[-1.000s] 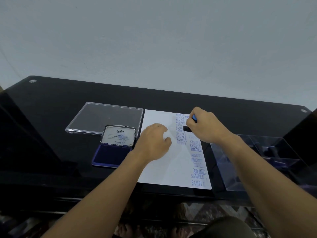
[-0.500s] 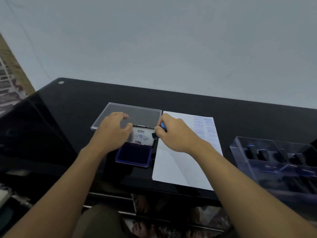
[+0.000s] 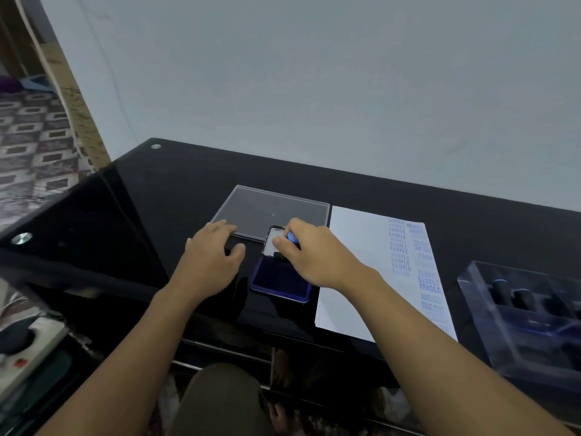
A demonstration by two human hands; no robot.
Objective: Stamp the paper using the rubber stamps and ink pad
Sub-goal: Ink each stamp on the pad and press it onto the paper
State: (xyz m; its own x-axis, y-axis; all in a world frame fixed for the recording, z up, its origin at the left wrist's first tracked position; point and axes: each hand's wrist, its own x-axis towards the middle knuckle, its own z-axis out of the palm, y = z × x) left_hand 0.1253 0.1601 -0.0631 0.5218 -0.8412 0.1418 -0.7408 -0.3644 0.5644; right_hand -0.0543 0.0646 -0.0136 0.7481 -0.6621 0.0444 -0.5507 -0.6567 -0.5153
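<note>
The right hand (image 3: 317, 258) pinches a blue-topped rubber stamp (image 3: 290, 239) over the open ink pad (image 3: 279, 283); the left hand (image 3: 210, 256) rests loosely spread on the black table (image 3: 176, 196).

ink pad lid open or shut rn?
Open. The ink pad shows its bare blue surface, its lid tilted back behind; the right hand holds a stamp at its far edge.
</note>
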